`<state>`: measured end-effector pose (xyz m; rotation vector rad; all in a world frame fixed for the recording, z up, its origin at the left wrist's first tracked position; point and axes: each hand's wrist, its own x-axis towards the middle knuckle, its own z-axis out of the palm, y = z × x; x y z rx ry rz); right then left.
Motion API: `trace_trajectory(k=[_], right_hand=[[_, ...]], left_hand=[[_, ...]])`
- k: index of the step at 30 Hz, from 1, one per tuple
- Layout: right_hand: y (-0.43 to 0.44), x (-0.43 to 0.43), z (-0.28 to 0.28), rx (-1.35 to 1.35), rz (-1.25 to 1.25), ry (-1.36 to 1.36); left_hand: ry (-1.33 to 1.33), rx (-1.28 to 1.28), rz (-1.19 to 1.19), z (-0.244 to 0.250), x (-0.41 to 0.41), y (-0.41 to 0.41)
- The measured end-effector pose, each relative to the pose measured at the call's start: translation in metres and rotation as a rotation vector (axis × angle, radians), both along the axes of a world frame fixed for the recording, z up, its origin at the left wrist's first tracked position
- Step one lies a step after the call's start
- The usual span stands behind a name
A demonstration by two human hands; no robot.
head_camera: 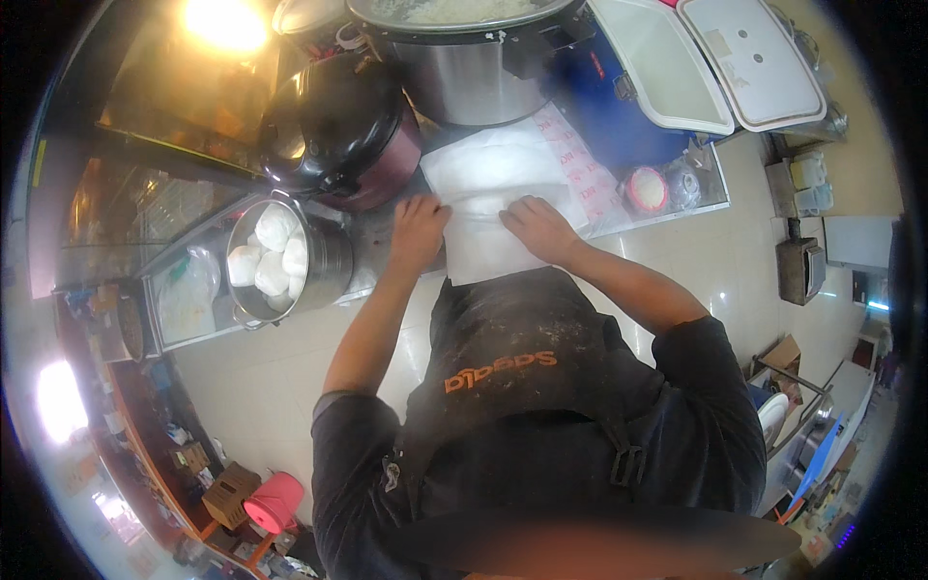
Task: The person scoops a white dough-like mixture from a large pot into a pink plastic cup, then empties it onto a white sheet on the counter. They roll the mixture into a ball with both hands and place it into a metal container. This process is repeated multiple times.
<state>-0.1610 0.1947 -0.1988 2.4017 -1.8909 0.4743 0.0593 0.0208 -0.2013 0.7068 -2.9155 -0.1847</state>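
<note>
A sheet of white wrapping paper [482,254] lies folded or creased across the counter edge, its near end hanging against the dark apron. My left hand [420,221] pinches the paper's left side with bent fingers. On the right side, my right hand [540,225] grips the same crease. Beneath and beyond are more white sheets [493,156] and a printed red-and-white plastic sheet [573,167]. Whether anything is wrapped inside the paper cannot be told. Behind them stands a large steel pot of white rice [464,80].
To the left are a black-lidded rice cooker [337,123] and a steel pot [326,254] holding several white wrapped bundles [272,272]. A blue cooler [609,94] with its white lid raised stands at the right, near a pink-rimmed tub [647,190] on the counter.
</note>
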Motion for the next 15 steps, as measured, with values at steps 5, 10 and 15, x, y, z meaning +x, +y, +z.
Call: trace_trajectory(k=[5, 10, 15], right_hand=[[0.006, 0.001, -0.002, -0.08, -0.031, 0.015], [0.018, 0.001, -0.013, -0.123, -0.048, -0.091], [0.034, -0.009, -0.051, -0.056, -0.227, -0.448]], left_hand=[[0.315, -0.122, 0.003, 0.003, -0.01, 0.049], [0.27, 0.067, 0.016, -0.037, -0.022, 0.068], [0.094, 0.198, -0.005, -0.037, -0.018, 0.049]])
